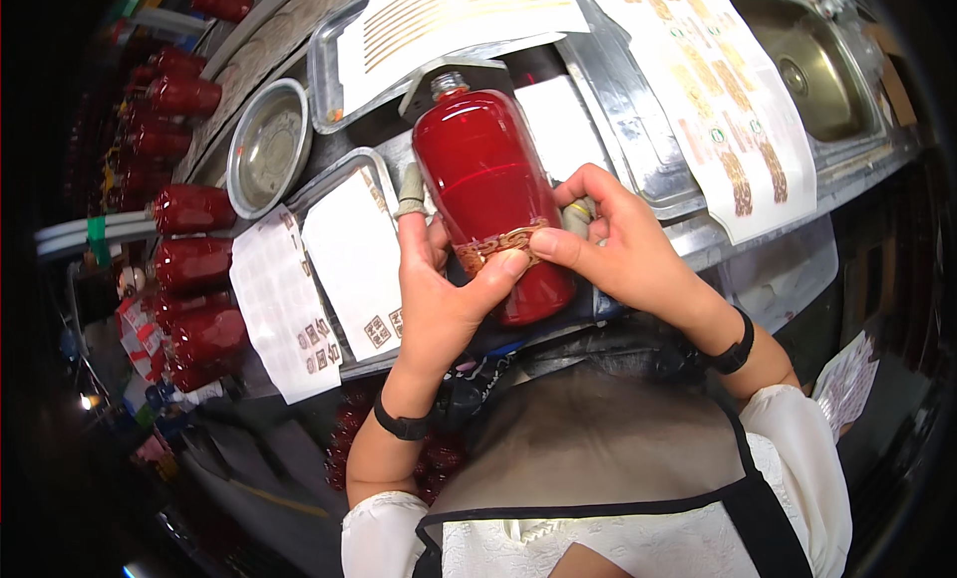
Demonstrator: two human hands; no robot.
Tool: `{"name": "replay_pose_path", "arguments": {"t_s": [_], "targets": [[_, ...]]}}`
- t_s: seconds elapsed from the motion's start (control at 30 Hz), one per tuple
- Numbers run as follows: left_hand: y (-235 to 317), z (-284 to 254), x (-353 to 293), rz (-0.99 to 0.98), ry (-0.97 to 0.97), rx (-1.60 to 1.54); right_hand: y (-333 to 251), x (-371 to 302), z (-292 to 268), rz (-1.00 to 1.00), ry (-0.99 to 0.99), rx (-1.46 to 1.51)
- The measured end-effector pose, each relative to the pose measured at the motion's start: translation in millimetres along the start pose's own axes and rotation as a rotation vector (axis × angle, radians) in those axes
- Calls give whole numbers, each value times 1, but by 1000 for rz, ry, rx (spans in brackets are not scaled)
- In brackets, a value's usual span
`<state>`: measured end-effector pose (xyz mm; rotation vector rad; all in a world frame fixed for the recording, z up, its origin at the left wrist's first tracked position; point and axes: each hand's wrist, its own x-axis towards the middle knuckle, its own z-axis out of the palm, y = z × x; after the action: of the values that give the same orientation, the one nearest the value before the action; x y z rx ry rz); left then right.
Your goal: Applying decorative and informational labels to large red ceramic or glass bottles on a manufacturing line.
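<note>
A large red glass bottle [478, 159] with a bare, clear threaded neck lies tilted in front of me, its neck pointing away. Around its lower part runs a gold patterned decal band [495, 245]. My left hand [439, 294] grips the bottle's left side, its thumb pressed on the band. From the right, my right hand [633, 249] holds it too, thumb on the band close to the other thumb. Greyish finger covers show on a finger of each hand. The fingers behind the bottle are partly hidden.
Decal sheets [359, 269] lie at the left by a round metal bowl [269, 149]. A metal tray [324, 75] with a striped gold sheet stands at the back. On the right are a long decal sheet [797, 169] and a sink [827, 90]. Several red bottles [194, 209] line the far left.
</note>
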<state>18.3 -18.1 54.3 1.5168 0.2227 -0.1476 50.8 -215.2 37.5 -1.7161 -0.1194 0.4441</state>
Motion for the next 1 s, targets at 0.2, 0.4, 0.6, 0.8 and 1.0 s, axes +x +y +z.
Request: {"name": "replay_pose_path", "arguments": {"t_s": [0.2,0.4,0.6,0.8,1.0], "targets": [[-13,-33,-5,192,-366,111,6,2,1,28,-21,145],[-13,-26,-16,324,-243,434,7,12,-29,97,133,491],[-9,-11,-30,526,-8,751,-62,-17,15,-235,178,24],[-17,-9,-27,550,0,689,-52,-10,30,-562,196,-471],[-17,-11,-30,535,-22,687,-1,-23,7,-124,299,66]]}}
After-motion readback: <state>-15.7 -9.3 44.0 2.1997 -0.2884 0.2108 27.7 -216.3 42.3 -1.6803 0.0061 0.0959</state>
